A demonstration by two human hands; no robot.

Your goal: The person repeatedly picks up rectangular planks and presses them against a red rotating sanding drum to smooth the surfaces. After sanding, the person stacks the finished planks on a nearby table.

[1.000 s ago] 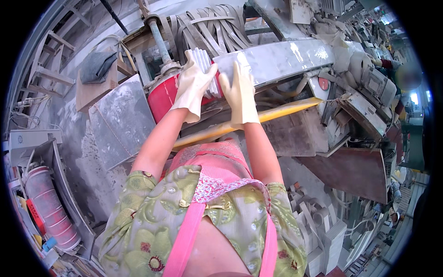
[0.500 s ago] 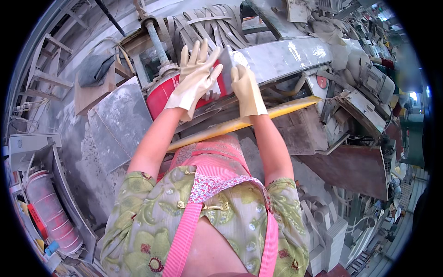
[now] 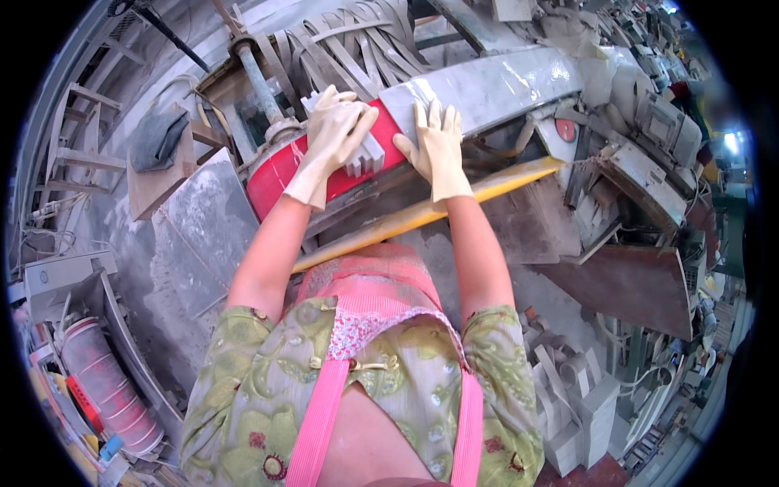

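My left hand (image 3: 333, 134), in a cream glove, is closed over a grey block with fins (image 3: 365, 158) on a red curved surface (image 3: 272, 178). Its fingers bend over the block's top, and the glove hides the block's middle. To its right, my right hand (image 3: 434, 146), gloved the same way, lies with fingers spread on the near left part of a long grey sheet (image 3: 503, 85). This sheet covers the right stretch of the machine top, and its left edge meets the red surface.
A yellow bar (image 3: 487, 195) runs along the machine's near side. Grey straps (image 3: 365, 40) hang in a bundle behind it. At the left are a grey board (image 3: 199, 235) and a dark cloth (image 3: 158, 138) on a box. A red button (image 3: 565, 130) sits at the right.
My left hand has lowered from spread fingers to a grip on the finned block. My right hand has opened from a pinch at a thin grey edge and now lies on the sheet.
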